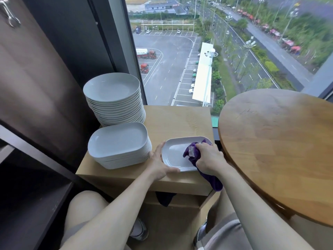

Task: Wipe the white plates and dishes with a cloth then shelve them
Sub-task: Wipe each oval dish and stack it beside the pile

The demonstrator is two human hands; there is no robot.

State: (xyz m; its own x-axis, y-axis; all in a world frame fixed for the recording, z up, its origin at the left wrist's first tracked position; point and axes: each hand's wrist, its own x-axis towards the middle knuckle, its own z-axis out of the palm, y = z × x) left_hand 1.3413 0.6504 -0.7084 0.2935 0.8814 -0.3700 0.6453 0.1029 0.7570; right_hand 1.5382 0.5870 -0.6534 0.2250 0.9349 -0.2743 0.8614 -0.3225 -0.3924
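Observation:
A white rectangular dish (173, 154) lies near the front edge of a low wooden cabinet (178, 120). My left hand (159, 164) holds its left rim, thumb along the front edge. My right hand (209, 160) grips a purple cloth (191, 152) bunched on the dish's right half; the cloth's tail hangs over the cabinet's front. To the left stands a stack of several white rectangular dishes (119, 145). Behind it rises a taller stack of round white plates (113, 98).
A round wooden table (281, 148) stands close on the right. Dark shelving (36, 186) with open compartments fills the left side. A large window (198, 51) is right behind the cabinet. My knees are under the cabinet's front edge.

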